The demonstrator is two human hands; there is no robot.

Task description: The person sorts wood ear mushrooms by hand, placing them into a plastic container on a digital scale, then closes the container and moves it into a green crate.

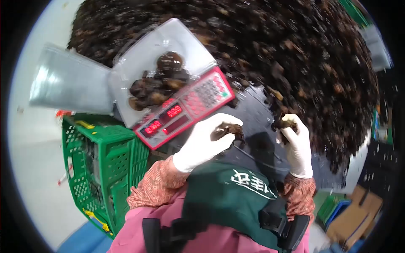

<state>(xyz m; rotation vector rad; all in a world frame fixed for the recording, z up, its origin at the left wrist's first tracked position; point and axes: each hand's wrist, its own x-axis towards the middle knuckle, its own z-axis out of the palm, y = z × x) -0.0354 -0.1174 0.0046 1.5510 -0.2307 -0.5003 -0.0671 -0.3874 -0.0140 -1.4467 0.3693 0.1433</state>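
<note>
Left hand (206, 138) pinches a dark fungus-like clump (237, 131); right hand (299, 146) pinches a second clump (284, 123). Digital scale (195, 102) sits just beyond the left hand, presumably for easy reach.

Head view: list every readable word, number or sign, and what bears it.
"000", on the scale, right display; decimal point unclear.
Left display: red digits too blurred to be sure.
Keypad: markings too small to read.
Dark green apron: white characters, too blurred to read.
</note>
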